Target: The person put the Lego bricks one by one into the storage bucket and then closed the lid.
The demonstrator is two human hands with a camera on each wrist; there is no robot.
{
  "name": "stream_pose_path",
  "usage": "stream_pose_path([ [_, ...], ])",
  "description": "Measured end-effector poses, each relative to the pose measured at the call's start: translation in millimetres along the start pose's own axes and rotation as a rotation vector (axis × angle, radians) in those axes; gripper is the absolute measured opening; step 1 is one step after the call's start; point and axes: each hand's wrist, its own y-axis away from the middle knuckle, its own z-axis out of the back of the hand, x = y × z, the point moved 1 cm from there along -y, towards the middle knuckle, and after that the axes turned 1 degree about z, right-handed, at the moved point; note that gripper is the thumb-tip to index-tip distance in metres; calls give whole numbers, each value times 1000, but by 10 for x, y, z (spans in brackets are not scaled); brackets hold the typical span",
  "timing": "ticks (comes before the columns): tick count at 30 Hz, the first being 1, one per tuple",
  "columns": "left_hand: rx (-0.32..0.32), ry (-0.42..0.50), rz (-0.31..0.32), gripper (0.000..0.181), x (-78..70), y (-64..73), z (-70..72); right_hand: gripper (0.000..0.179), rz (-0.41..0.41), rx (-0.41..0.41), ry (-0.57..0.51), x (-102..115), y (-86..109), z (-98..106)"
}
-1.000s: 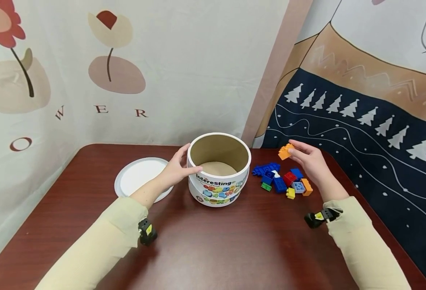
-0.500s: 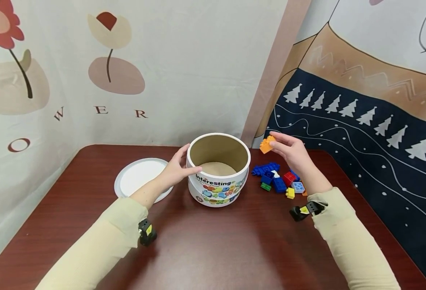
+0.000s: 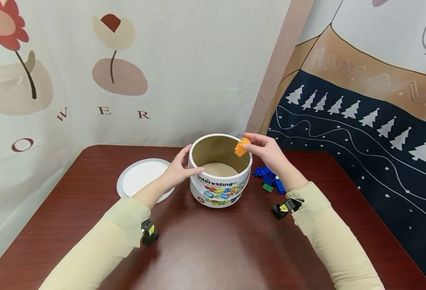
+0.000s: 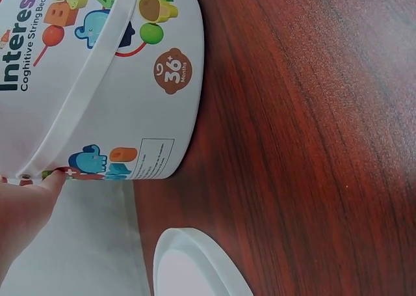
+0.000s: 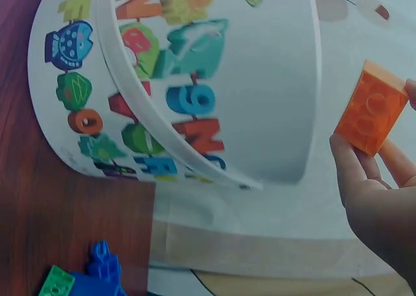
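In the head view a white printed bucket (image 3: 216, 194) stands upright on the table, uncovered, its pale floor showing bare inside. My left hand (image 3: 176, 172) grips its left side, thumb along the front near the rim. An orange toy building block (image 3: 241, 147) is pinched between the thumb and fingers of my right hand (image 3: 269, 154), over the bucket's right rim. The right wrist view shows the studs of this orange block (image 5: 372, 107), level with the bucket's mouth and apart from the rim. Only part of the left hand (image 4: 26, 215) appears in the left wrist view.
A round white lid (image 3: 137, 177) lies left of the bucket, partly behind the left forearm. To the right are blue blocks (image 3: 269, 178) and a green block (image 3: 267, 188); the right hand and forearm hide the rest of that pile. Printed cloth (image 3: 198, 80) hangs behind the table.
My right hand has carried the orange block leftward from above the pile to the bucket's rim. Its forearm now covers the red, yellow and light blue blocks. The left hand keeps its hold.
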Motion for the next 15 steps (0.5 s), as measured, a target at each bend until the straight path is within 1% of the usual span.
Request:
stream_pose_path([
  [9,2,-5,3,88,-3,-11,-26,47,-12,60,32,-22,-79,-210],
  [12,-1,-9,10,88,-16,4,-20,48,-9,72,34,-26,-89,-236],
  [15,1,-10,16,88,-28,15,-15,48,-2,67,28,-22,-79,-222],
])
